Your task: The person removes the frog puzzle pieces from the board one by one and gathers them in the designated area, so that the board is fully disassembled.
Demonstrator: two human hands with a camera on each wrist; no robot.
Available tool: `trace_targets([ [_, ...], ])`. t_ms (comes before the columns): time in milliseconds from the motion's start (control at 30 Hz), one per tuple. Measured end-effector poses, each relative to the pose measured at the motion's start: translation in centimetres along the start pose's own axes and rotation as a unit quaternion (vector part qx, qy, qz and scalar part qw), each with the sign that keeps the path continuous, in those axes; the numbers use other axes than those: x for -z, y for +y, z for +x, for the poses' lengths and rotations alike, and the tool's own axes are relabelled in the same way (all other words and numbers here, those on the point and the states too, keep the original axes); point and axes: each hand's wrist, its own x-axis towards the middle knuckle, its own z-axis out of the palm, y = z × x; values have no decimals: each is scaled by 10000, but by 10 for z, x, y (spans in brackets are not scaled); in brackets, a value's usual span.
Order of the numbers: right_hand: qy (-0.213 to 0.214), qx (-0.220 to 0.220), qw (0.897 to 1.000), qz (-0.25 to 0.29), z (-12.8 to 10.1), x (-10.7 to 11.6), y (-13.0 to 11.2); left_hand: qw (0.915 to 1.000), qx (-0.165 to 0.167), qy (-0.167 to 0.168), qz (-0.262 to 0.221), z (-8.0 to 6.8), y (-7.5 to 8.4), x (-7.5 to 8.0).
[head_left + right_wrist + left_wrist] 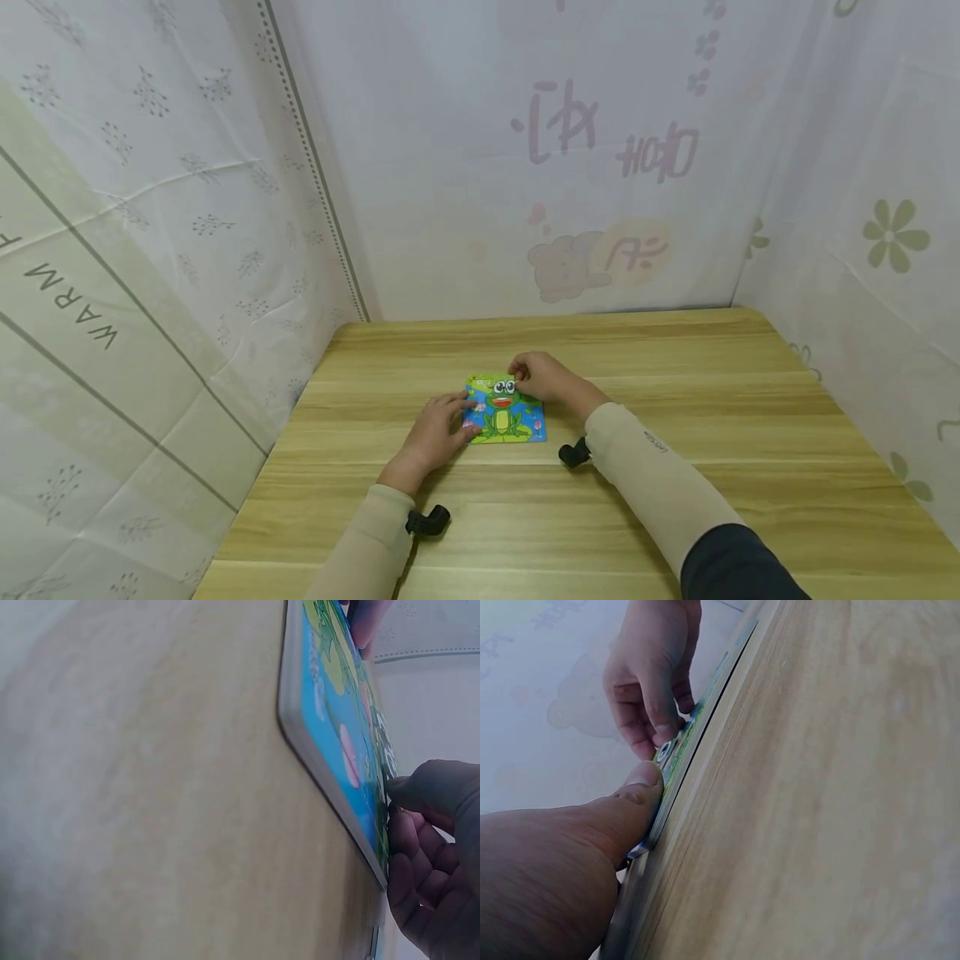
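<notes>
A square frog puzzle (501, 421), bright green and blue with a thick pale edge, lies flat on the wooden table (675, 467). Along its left side rests my left hand (433, 435), fingers spread over the border and thumb near the lower left corner. In the left wrist view that thumb (643, 774) presses at the rim. My right hand (542, 377) is at the upper right corner, beside the frog's eyes. Its thumb and forefinger meet there in a pinch, the other fingers curled by the edge in the right wrist view. Whether they pinch a piece or the border I cannot tell.
Patterned white curtains (450, 167) hang behind the table and along both sides. A black camera mount sits at the left wrist (429, 522), another at the right (574, 452). In the right wrist view a thin item (373, 941) shows low beyond the puzzle.
</notes>
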Motion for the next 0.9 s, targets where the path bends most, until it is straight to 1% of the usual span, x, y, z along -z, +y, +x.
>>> trace_targets([
  [133,-13,15,10000,52,-1,-1,1,10000,-23,1,-20,0,0,0],
  [400,15,24,9999,136,-3,1,1,9999,46,-94,-37,0,0,2],
  [600,118,-150,9990,408,-8,3,5,9999,51,-96,-65,-1,0,1],
  [733,199,-239,9985,446,-12,4,12,9999,44,-87,-88,-1,-1,0],
  [900,350,-384,9967,630,-19,9,16,10000,13,-38,-73,0,-2,-1],
])
